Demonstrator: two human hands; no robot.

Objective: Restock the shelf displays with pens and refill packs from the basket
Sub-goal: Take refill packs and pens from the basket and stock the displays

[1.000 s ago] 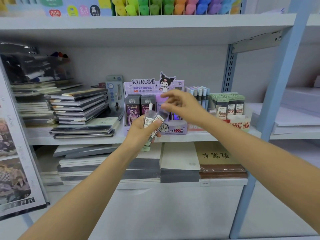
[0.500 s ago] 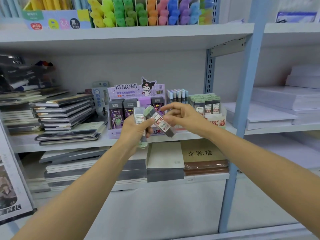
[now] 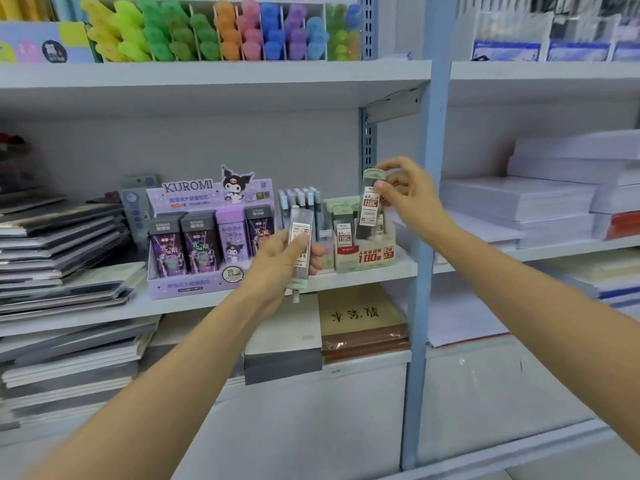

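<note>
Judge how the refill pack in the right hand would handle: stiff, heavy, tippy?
Probably stiff: the refill pack hangs straight though the right hand pinches only its top. Likely light: fingers alone carry it. Tall, narrow: may tip when stood.

Head camera faces the shelf (image 3: pixel 214 81) closely, angled downward.

"KUROMI" heads the purple display box (image 3: pixel 207 202); "100" and "0.7" mark the green display box (image 3: pixel 363 259)
</note>
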